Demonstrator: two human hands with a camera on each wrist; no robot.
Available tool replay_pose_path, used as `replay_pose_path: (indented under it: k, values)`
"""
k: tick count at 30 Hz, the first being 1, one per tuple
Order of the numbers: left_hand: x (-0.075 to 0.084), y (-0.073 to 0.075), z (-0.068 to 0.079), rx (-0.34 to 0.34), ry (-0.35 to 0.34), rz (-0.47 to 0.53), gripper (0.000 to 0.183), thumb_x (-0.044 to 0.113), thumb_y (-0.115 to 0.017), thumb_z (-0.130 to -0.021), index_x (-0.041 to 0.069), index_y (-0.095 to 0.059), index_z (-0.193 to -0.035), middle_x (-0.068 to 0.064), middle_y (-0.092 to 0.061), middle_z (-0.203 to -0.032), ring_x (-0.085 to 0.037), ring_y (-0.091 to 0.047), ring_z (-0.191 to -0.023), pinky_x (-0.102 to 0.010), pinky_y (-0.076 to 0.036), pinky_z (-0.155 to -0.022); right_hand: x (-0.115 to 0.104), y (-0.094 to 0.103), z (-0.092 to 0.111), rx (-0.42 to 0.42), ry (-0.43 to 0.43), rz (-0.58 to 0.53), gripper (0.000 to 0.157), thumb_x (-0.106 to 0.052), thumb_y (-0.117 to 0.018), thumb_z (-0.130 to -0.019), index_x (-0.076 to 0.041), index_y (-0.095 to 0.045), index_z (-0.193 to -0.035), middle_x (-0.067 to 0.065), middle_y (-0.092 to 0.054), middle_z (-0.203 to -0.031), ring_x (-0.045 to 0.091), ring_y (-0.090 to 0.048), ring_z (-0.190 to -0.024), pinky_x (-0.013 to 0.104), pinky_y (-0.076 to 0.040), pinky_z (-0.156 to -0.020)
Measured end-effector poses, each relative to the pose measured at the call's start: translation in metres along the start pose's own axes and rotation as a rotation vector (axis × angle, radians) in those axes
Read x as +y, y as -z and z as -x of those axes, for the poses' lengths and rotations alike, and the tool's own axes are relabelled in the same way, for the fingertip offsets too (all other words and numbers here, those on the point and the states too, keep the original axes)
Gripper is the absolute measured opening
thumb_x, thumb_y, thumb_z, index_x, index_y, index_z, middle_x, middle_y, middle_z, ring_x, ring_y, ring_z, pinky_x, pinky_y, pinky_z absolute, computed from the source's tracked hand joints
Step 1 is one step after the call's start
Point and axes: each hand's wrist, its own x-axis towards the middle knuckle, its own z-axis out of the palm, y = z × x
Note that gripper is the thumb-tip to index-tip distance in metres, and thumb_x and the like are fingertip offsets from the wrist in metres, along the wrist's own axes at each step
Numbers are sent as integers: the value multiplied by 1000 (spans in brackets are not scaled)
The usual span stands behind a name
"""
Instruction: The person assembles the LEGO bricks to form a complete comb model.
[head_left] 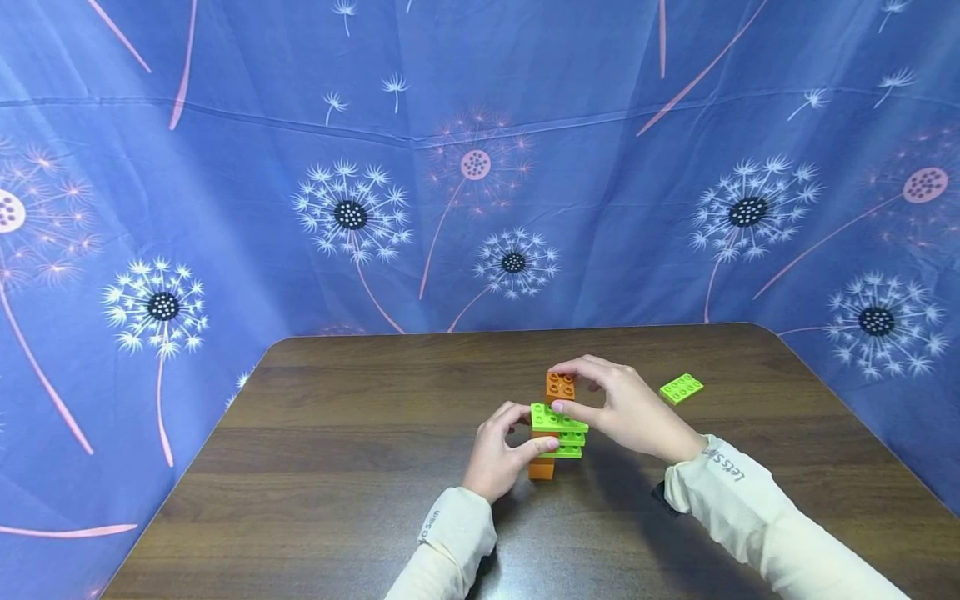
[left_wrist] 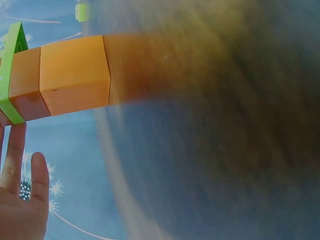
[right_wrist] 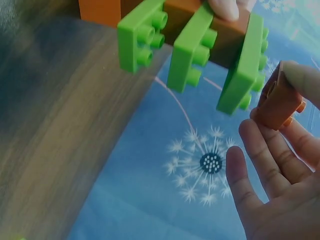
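Note:
A tower of toy building bricks stands upright on the table, with an orange brick (head_left: 542, 472) at its foot and green bricks (right_wrist: 240, 70) layered between brownish-orange ones. My left hand (head_left: 498, 454) grips the tower's upper part, thumb on the near side. In the left wrist view, the lower bricks, including the orange brick (left_wrist: 75, 75), show below the fingers. Just above the top green brick, my right hand (head_left: 630, 408) pinches a small brownish-orange brick (right_wrist: 280, 105) between thumb and fingers. A narrow gap separates that brick from the tower in the right wrist view.
One loose green brick (head_left: 682, 388) lies on the brown wooden table (head_left: 360, 433), to the right and behind my right hand. A blue cloth (head_left: 465, 100) with a dandelion print hangs behind the table and along its sides.

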Motion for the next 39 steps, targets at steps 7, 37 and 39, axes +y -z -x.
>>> replay_pose_path:
  k: [7,37,39]
  values:
    - [0,0,0,-11,19,8,30,23,-84,-85,10,-73,-109,0,-68,-103,-27,-65,-103,-51,-50,-91,-2,-9,2,-44,19,-34,36,-20,-77,-92,-9,-68,-125,-6,-70,-110,11,-68,-94,35,-54,-79]
    - [2,0,1,-12,22,5,29,24,-84,-85,11,-73,-109,1,-68,-102,-22,-64,-103,-48,-50,-90,-8,-8,-1,-108,42,50,33,-20,-83,-87,-10,-73,-117,-7,-72,-104,11,-68,-93,34,-54,-78]
    - [2,0,1,-9,32,6,30,24,-84,-85,11,-74,-109,2,-68,-102,-19,-64,-103,-48,-50,-91,-9,-7,-4,-124,48,73,33,-21,-83,-87,-11,-73,-116,-6,-73,-104,11,-67,-93,35,-53,-78]
